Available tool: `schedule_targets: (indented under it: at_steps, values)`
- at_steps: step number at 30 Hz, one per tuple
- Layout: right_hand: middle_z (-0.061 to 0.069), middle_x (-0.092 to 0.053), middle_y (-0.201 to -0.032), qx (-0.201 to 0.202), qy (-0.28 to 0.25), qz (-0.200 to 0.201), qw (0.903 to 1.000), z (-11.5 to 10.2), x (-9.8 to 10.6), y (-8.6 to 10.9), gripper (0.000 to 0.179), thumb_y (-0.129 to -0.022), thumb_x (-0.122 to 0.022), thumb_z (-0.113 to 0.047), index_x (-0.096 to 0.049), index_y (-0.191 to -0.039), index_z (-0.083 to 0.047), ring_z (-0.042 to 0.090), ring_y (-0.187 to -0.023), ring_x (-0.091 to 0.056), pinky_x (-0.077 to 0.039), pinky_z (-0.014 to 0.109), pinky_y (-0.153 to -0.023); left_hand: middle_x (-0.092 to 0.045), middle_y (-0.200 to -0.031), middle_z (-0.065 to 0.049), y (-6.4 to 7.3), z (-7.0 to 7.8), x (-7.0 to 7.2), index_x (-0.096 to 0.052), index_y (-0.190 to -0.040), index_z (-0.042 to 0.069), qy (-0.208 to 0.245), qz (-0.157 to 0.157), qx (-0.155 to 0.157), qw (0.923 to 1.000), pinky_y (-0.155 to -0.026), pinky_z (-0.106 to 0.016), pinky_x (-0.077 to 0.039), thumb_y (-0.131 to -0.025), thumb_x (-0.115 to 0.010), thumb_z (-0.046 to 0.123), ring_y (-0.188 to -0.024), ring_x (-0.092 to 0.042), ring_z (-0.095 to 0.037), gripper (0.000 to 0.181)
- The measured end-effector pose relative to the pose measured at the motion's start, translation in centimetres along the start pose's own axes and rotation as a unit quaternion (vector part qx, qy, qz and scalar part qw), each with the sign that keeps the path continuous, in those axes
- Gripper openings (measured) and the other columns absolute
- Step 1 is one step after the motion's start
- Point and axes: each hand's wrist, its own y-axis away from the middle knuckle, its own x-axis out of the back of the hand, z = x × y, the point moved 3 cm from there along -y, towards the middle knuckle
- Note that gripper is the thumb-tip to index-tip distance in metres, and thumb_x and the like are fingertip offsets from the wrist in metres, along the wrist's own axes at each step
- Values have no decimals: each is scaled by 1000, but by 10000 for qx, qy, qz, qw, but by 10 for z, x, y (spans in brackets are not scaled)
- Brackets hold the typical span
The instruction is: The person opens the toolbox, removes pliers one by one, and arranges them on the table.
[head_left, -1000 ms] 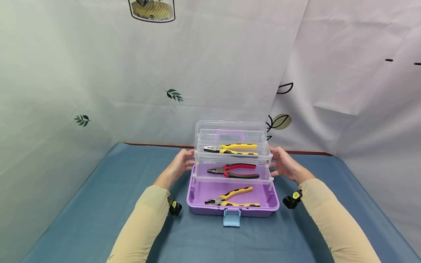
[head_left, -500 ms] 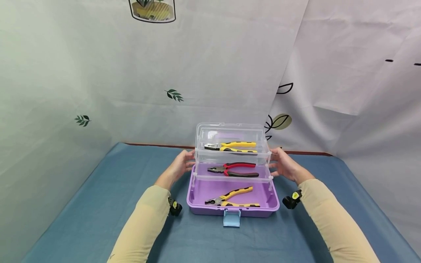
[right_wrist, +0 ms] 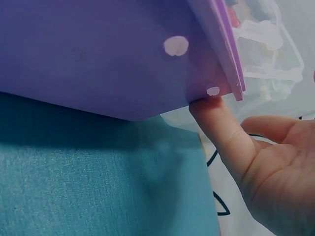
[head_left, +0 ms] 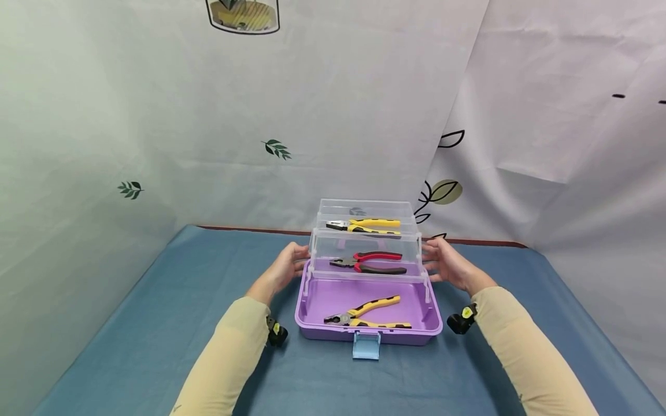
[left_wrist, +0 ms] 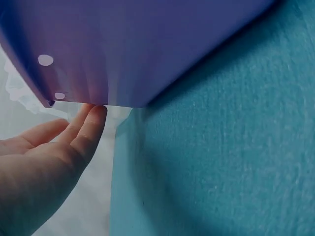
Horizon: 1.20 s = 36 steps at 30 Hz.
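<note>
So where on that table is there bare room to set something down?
Bare blue cloth lies between the left sleeve and the left curtain, in front of the blue latch, and right of the right sleeve. It's crowded beside the purple box, where the left hand and right hand are.

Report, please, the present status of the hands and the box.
Left hand, right hand: at rear corners of purple box. Box open, clear trays raised, pliers on each level. No obstruction visible.
</note>
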Motion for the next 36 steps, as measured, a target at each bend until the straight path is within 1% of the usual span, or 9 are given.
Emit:
schedule_targets:
  at_steps: [3,6,9,11,14,18,23,28,36]
  values:
    - [29,-25,-151,9,16,-4,10000,0,0,0,67,-97,-20,-43,-7,-152,-6,21,-102,-62,-56,39,-85,-15,-154,-25,1,0,1,-10,-149,-6,-42,-71,-26,10000,-115,-51,-25,-89,-29,24,-139,-28,-40,69]
    - [29,-21,-152,16,145,25,9999,1,0,-1,67,-99,-22,-42,-4,-152,-6,32,-116,-56,-55,42,-89,-12,-157,-22,2,0,3,-10,-149,-6,-135,-111,-17,9998,-115,-51,-26,-87,-33,19,-138,-29,-39,71]
    - [26,-19,-154,-21,365,61,9993,2,-1,-1,68,-100,-25,-44,-3,-153,-8,41,-129,-42,-51,46,-95,-18,-156,-22,3,-1,4,-13,-149,-5,-240,-6,26,9997,-112,-48,-33,-82,-38,13,-134,-38,-37,74]
    - [24,-20,-154,-68,505,102,9986,2,-2,-1,70,-99,-30,-46,-5,-153,-10,42,-134,-36,-48,49,-98,-23,-154,-23,5,-1,5,-16,-149,-4,-389,73,52,9992,-109,-46,-38,-79,-42,10,-130,-43,-35,76]
    - [22,-22,-154,-94,811,180,9965,3,-4,0,76,-97,-40,-50,-7,-153,-12,42,-134,-35,-47,52,-99,-28,-153,-21,7,-1,6,-20,-149,-1,-741,132,27,9972,-106,-43,-42,-78,-46,10,-127,-47,-31,77]
    - [25,-24,-152,10,1316,251,9910,4,-5,2,81,-94,-48,-48,-10,-153,-9,43,-131,-39,-49,50,-96,-31,-151,-21,12,1,5,-20,-149,1,-1174,22,-132,9930,-103,-43,-46,-78,-49,10,-127,-47,-32,78]
    - [28,-27,-149,133,1750,182,9843,4,-6,3,78,-95,-50,-43,-12,-151,-4,42,-126,-43,-53,47,-92,-37,-147,-23,21,1,7,-22,-149,1,-1552,-59,-141,9878,-101,-42,-47,-80,-52,11,-126,-48,-32,76]
    - [28,-31,-147,162,1975,196,9800,2,-7,7,74,-96,-49,-40,-15,-151,-3,40,-122,-47,-54,46,-90,-41,-144,-24,32,2,8,-26,-147,-1,-2127,-194,-150,9768,-97,-39,-50,-82,-59,16,-124,-50,-31,75]
    - [26,-39,-144,456,2665,390,9620,-10,-6,17,73,-94,-51,-45,-27,-148,-2,41,-125,-45,-51,52,-91,-52,-131,-25,41,3,3,-39,-140,-6,-2318,-252,-253,9721,-85,-34,-56,-83,-62,10,-108,-60,-25,63]
